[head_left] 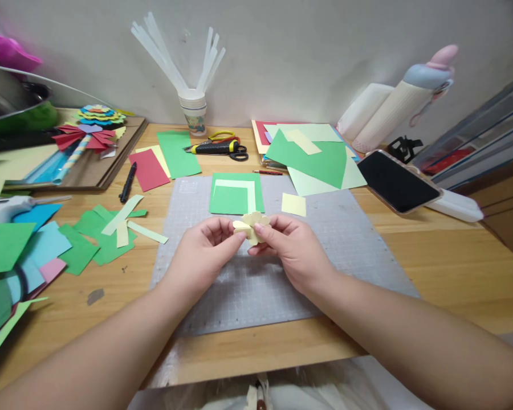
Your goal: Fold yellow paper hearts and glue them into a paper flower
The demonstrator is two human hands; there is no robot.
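A small pale-yellow paper flower [252, 218] with rounded petals is held between both hands above the grey cutting mat [222, 296]. My left hand [207, 245] pinches its left side, thumb on top. From the right, my right hand [297, 242] grips it with thumb and fingers. Parts of the petals are hidden behind the thumbs. Just beyond the hands lies a green paper square [226, 200] with a pale-green L-shaped strip on it. A pale-yellow paper square [293, 205] rests on the mat to the right.
Green paper scraps [106, 233] and a black pen [128, 182] lie left. At the back are a paper cup [195, 117] with white sticks, a utility knife [214, 148], scissors [240, 154] and stacked paper [312, 159]. A phone [399, 179] and bottle [404, 105] stand right.
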